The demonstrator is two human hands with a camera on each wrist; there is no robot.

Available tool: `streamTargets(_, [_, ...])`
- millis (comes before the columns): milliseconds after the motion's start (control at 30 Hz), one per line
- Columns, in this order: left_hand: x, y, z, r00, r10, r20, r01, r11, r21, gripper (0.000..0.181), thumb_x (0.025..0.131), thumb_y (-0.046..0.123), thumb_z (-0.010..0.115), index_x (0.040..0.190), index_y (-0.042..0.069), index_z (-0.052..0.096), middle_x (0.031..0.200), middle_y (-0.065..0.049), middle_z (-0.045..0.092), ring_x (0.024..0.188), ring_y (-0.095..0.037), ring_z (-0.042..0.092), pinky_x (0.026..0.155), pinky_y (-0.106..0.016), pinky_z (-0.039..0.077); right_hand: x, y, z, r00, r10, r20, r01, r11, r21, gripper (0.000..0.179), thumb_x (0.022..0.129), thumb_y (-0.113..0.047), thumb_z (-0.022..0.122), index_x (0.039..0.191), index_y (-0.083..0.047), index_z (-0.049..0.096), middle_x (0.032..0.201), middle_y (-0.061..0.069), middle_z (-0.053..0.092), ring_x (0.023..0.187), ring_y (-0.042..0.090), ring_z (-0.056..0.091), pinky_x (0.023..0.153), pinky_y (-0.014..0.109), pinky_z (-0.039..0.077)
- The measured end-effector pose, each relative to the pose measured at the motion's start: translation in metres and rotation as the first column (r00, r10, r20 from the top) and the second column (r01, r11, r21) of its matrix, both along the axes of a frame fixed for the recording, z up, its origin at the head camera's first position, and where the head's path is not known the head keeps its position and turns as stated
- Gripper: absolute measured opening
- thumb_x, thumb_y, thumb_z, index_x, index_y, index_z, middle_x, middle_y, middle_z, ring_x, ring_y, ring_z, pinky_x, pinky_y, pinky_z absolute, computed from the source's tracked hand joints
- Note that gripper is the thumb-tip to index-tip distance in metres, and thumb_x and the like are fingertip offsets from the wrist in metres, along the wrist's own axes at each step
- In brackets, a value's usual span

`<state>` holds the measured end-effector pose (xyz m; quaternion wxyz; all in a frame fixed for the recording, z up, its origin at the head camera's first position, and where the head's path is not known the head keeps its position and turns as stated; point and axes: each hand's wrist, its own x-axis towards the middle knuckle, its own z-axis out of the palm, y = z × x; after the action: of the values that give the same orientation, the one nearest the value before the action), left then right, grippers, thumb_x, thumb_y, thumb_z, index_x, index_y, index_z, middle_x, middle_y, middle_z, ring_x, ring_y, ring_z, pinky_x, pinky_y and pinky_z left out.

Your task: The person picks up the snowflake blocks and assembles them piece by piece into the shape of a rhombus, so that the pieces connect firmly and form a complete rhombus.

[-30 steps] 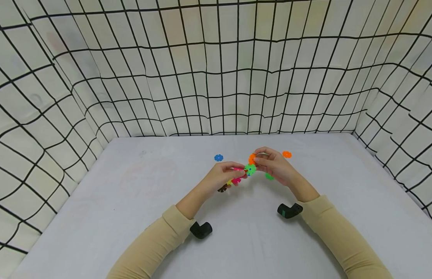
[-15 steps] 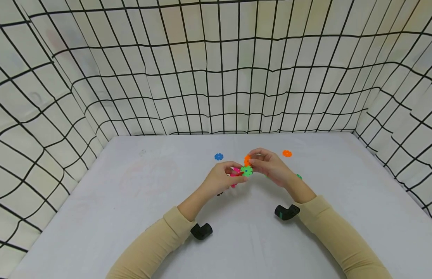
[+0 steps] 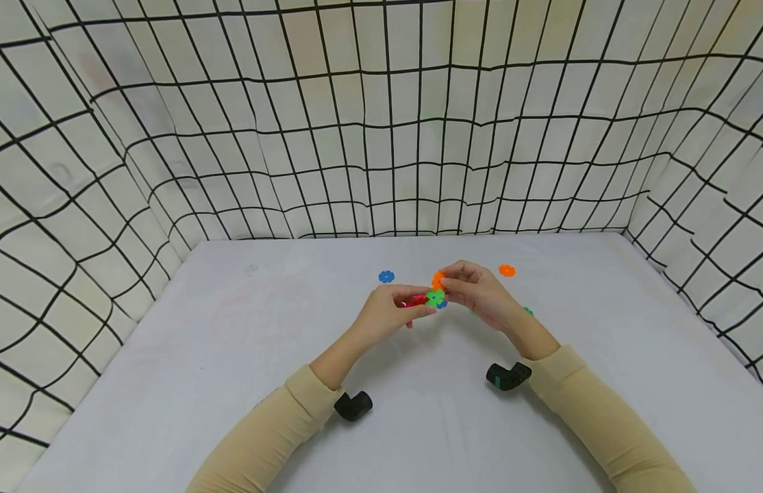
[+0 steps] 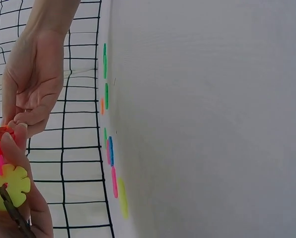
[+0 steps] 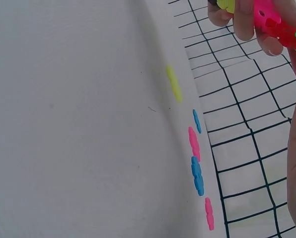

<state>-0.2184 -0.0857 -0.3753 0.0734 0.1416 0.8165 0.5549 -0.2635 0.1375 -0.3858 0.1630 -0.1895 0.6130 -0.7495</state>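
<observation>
Inside black-gridded netting (image 3: 420, 137), on the white table (image 3: 190, 356), same layout as half a second ago, with wide room to the sides and front, less toward the back edge. Over the far half, close together as before, left hand (image 3: 384, 313) and right hand (image 3: 477, 293): in the left, a gripped chain of toothed discs (image 3: 417, 300), its dark piece (image 4: 14, 211) now hidden in the head view; in the right, a pinched orange disc (image 3: 438, 279) at the chain's green disc (image 3: 435, 298), actual contact impossible to tell. Newly visible below the green, part of a blue disc (image 3: 442, 304); near the back edge, loose blue disc (image 3: 386, 276) and loose orange disc (image 3: 507, 271).
</observation>
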Motion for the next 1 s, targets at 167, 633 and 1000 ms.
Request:
streamTargets(167, [0.0016,0.0004,0.0026,1.000,-0.013,0.018,0.013,1.000,0.003,0.044,0.093,0.026,0.079,0.133,0.011,0.070,0.096,-0.016,0.072,0.077,-0.044,0.060,0.054,-0.024,0.035,0.0022,-0.0001,-0.0006,0.999,-0.013,-0.031,0.012,1.000,-0.015,0.035,0.103,0.006,0.052,0.098,-0.021,0.073,0.099,-0.002,0.069,0.090,0.013,0.068,0.088,0.027,0.056])
streamTargets(633, [0.0040,0.0014,0.0064,0.998,-0.068,0.004,0.068,0.997,0.022,0.043,0.097,0.024,0.074,0.135,0.007,0.067,0.077,-0.022,0.061,0.063,-0.024,0.049,0.050,-0.025,0.026,0.0076,-0.0008,-0.0035,0.996,-0.084,-0.026,0.082,0.996,-0.045,0.036,0.102,0.009,0.053,0.095,-0.020,0.075,0.098,-0.001,0.072,0.088,0.013,0.070,0.085,0.026,0.058])
streamTargets(1000, [0.0019,-0.0007,0.0054,0.995,-0.097,0.012,0.097,0.995,0.025,0.043,0.097,0.026,0.073,0.135,0.006,0.068,0.069,-0.012,0.058,0.071,-0.044,0.048,0.049,-0.025,0.024,0.0089,-0.0007,-0.0061,0.997,-0.075,0.019,0.076,0.994,-0.075,0.039,0.102,0.011,0.051,0.095,-0.019,0.076,0.098,-0.001,0.071,0.087,0.012,0.071,0.084,0.024,0.057])
